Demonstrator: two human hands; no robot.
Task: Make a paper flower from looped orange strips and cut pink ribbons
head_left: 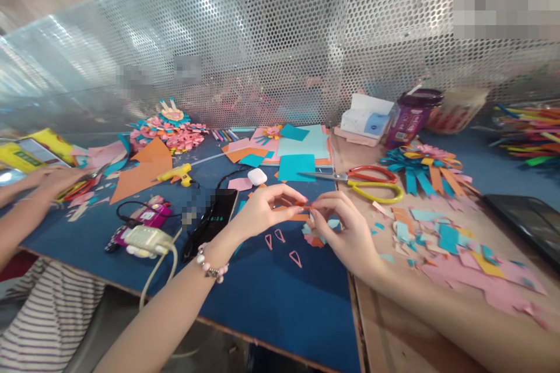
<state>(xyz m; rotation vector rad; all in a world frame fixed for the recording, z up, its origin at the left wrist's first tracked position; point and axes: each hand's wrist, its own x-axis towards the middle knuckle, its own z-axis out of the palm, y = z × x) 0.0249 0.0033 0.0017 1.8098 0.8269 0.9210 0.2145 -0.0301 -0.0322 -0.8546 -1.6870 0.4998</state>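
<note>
Both my hands meet over the middle of the blue table, pinching a narrow orange paper strip [307, 207] between them. My left hand [266, 208], with a beaded bracelet on its wrist, grips one end. My right hand [343, 224] has the other end between thumb and fingers. Below them lie several pink paper loops [295, 259], each folded into a slim teardrop. A small round cluster of coloured paper [315, 238] sits partly hidden under my right hand. Just beyond are scissors [371, 175] with red and yellow handles, beside teal paper squares [297, 167].
A yellow glue gun [177, 174], a phone [223, 210] and a power strip [146, 239] lie to the left, where a co-worker's hands [56, 180] hold scissors. Paper flowers [422, 169], scraps [450, 239], a purple cup [413, 116] and a dark tablet-like device [525, 227] occupy the right.
</note>
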